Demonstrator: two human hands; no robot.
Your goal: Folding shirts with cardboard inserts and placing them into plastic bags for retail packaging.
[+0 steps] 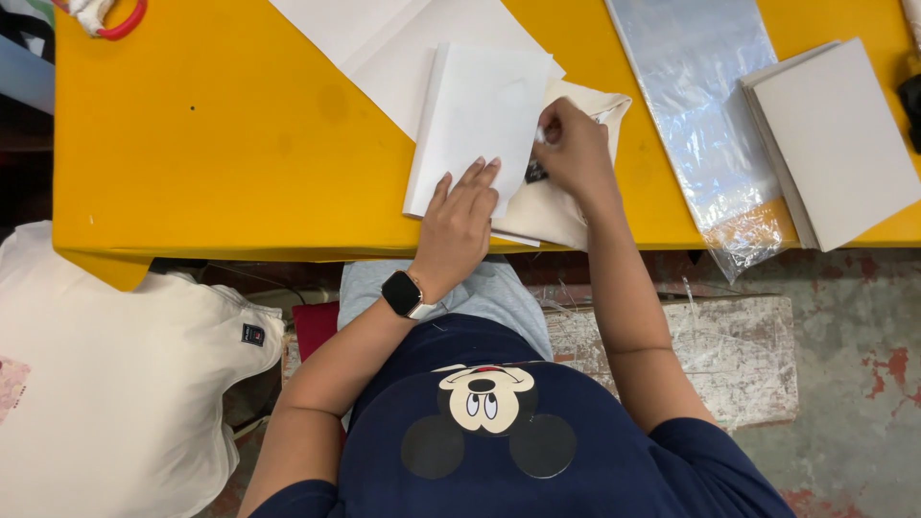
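**On the yellow table: hands on a paper-wrapped cream garment**

Head view, only view. At the near edge of the yellow table (221, 144) lies a folded cream fabric piece (561, 206), likely a garment or cloth bag, with a white paper sheet (480, 125) folded over its left part. Left hand (459, 225), smartwatch (403, 294) on the wrist, lies flat, fingers spread, pressing the paper's lower edge down; it grasps nothing. Right hand (574, 149) is curled narrow at the paper's right edge, over the fabric, pinching something small and dark (535, 173); can't tell what it is, perhaps a tag or clip.

Handling, judged: fabric is soft, light and limp, will sag if lifted by one corner, so take it by the folded edges with both hands or slide it flat. Paper is thin, creases easily, slides on the cloth; keep a palm on it.

Around: more white sheets (384, 38) behind, a clear plastic bag (710, 125) to the right hanging over the table edge, a stack of white boards (835, 144) beside it. Pile of cream fabric (106, 384) low left, off the table.
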